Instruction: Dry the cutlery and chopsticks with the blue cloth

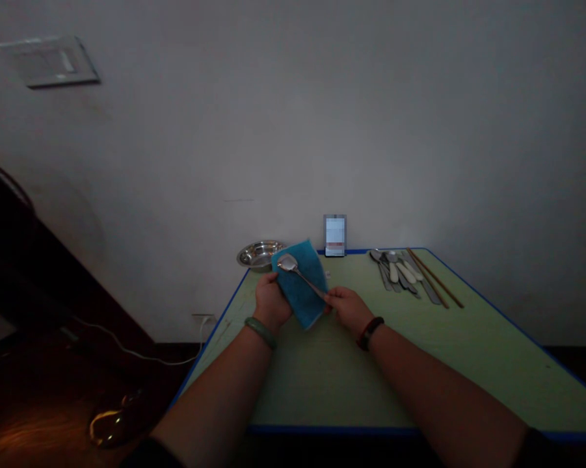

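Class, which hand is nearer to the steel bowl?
Left. The left hand, on the blue cloth, is just in front of the steel bowl; the right hand, holding a spoon, is farther off, to the bowl's right.

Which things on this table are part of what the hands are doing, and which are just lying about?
In use:
left hand, gripping the blue cloth
right hand, holding the metal spoon by its handle

Just lying about:
steel bowl
row of cutlery
wooden chopsticks
blurred upright object
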{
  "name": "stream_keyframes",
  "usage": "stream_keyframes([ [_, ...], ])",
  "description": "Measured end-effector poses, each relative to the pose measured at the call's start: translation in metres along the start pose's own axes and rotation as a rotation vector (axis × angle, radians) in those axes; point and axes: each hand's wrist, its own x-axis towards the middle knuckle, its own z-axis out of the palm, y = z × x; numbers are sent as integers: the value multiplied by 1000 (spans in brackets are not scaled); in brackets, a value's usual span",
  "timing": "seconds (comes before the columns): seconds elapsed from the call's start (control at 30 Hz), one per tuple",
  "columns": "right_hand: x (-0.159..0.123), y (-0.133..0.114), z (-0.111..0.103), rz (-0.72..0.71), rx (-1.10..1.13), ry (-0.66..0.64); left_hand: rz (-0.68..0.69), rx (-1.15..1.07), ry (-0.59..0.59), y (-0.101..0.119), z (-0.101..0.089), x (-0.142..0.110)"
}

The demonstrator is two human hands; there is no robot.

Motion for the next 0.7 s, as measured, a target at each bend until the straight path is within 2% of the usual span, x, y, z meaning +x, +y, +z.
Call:
stream_keyframes([
  [0.13, -1, 0, 1, 17, 23, 5, -50, 46, -5, -3, 3, -3],
  [0.3, -1, 2, 1, 0, 9, 13, -90, -5, -97, -7, 7, -7],
  [0.4, -2, 0, 0, 7, -19, 12, -106, -38, -83, -9, 7, -7],
  [0.7, -7, -10, 1, 86, 31, -41, -58, 54, -66, -7, 3, -4],
])
